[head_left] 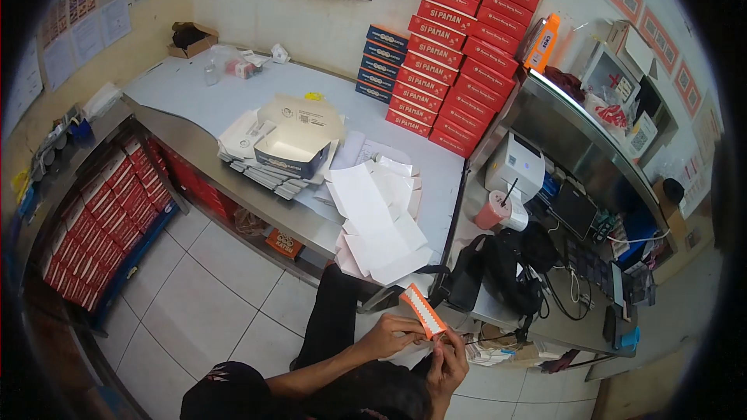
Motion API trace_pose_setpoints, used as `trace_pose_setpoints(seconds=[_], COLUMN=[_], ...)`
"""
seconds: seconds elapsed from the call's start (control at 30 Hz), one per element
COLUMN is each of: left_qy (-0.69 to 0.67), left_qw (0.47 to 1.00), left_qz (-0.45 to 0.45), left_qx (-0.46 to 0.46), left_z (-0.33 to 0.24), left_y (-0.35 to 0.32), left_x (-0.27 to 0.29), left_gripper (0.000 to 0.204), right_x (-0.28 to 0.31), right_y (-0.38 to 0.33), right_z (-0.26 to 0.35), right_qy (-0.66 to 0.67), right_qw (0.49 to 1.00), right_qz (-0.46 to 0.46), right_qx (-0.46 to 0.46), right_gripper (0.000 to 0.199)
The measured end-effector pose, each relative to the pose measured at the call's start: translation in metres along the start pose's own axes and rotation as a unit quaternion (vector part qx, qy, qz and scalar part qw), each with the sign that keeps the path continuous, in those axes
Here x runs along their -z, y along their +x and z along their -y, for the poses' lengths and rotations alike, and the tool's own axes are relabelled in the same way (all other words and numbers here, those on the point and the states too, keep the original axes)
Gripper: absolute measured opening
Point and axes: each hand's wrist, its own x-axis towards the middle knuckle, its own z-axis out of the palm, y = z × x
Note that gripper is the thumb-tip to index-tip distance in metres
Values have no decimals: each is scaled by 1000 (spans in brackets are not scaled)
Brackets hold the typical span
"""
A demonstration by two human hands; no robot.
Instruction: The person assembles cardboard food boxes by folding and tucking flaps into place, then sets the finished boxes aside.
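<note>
Above my lap, a small orange carton piece (422,309) with a white zigzag-edged band stands tilted between my two hands. My left hand (394,335) pinches its lower left side. My right hand (447,359) grips its bottom end, with the thumb raised along it. The fingers partly cover the lower part, so its full shape is hidden. Just beyond, a pile of flat white carton blanks (381,222) hangs over the table's near edge. Left of that pile, an open cream and dark-blue box (292,159) rests on a stack of flat blanks (243,140).
Tall stacks of red boxes (455,54) and a short stack of dark-blue boxes (381,66) stand at the table's back. To the right, a counter holds a printer (515,165), a pink cup (493,209) and a black bag (510,264). More red boxes (109,210) fill a low shelf at left.
</note>
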Motion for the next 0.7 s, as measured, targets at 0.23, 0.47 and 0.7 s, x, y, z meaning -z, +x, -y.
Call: trace_pose_setpoints(seconds=[0.23,0.47,0.7], left_qy=[88,57,53], left_qw=[994,998,998], left_qz=[-57,-40,-22], left_qx=[-40,5,3], left_z=[-7,0,-6], left_y=[1,0,11], left_x=[-14,-22,-38], left_gripper=[14,17,20], right_x=[-5,4,0], right_y=[7,6,-5], right_z=[3,3,-13], right_qy=[15,56,96], right_qw=[999,996,985], right_qz=[-29,-42,-122], right_qx=[-43,-55,-73], right_gripper=[14,15,15])
